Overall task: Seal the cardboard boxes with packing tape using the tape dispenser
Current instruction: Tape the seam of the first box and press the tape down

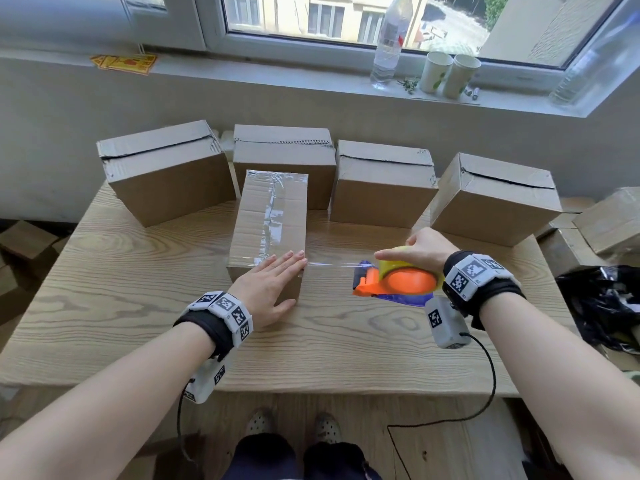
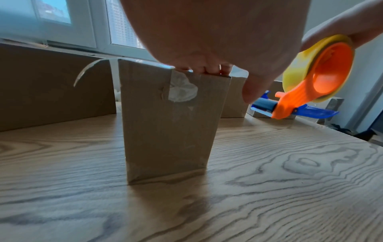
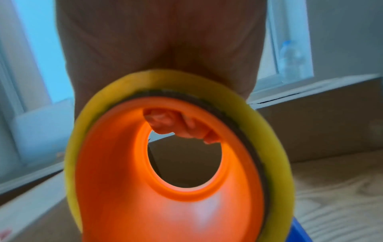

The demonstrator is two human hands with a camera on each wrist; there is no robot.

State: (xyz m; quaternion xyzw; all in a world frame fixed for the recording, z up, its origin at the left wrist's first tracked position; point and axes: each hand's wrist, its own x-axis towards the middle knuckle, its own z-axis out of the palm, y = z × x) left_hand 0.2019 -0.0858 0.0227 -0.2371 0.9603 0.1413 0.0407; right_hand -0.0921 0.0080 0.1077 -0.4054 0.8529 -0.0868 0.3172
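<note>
A narrow cardboard box stands lengthwise on the wooden table, with clear tape along its top. My left hand lies flat, fingers straight, on the box's near end. My right hand grips the orange and yellow tape dispenser to the right of the box. A strip of clear tape stretches from the box's near right corner to the dispenser. In the right wrist view my fingertips show through the dispenser's hole.
Several more cardboard boxes stand in a row along the table's far edge, their top seams showing. A bottle and two paper cups are on the windowsill. More boxes and a black bag lie at the right.
</note>
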